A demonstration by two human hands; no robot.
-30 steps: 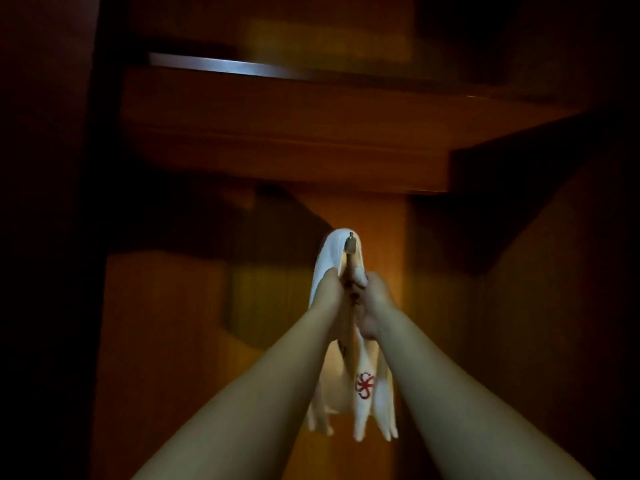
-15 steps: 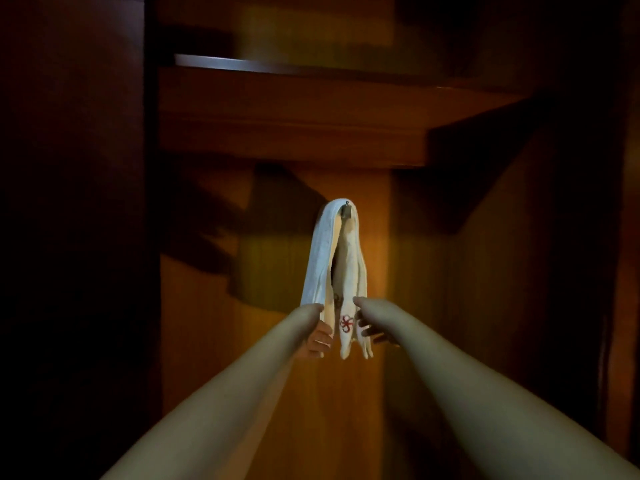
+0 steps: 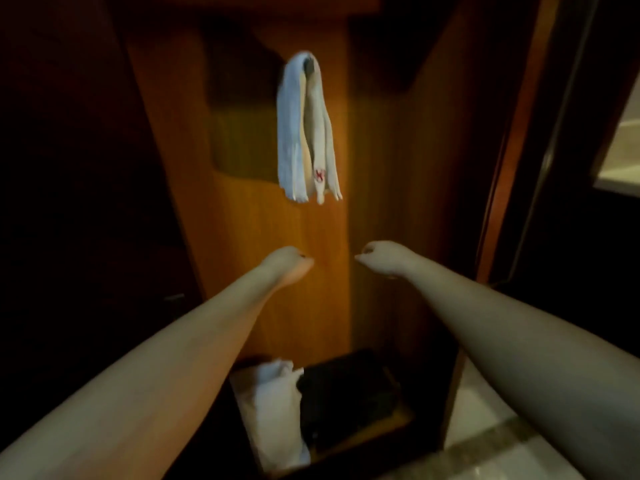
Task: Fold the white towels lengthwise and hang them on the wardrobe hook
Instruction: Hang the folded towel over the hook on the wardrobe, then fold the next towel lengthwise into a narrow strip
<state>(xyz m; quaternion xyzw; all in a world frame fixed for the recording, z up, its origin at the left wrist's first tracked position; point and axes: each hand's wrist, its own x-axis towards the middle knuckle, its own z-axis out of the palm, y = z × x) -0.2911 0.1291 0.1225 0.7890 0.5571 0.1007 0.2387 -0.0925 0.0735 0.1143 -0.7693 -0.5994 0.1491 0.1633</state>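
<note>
Dim wardrobe interior, warm brown wood back panel (image 3: 374,174) lit in the centre, sides in deep shadow. Dark door panel (image 3: 69,168) at left. Low wooden compartment (image 3: 401,420) at bottom w/ dark contents. Pale tiled floor (image 3: 485,445) bottom right. Lighter room area (image 3: 623,140) at far right edge, blurred.

dim bedroom or hotel-room closet, dark wood wardrobe panel (image 3: 263,237), folded white towel (image 3: 306,133) hung on hook (image 3: 309,65), more white linen (image 3: 277,407) on wardrobe floor, pale tiled floor (image 3: 485,441) at right
</note>
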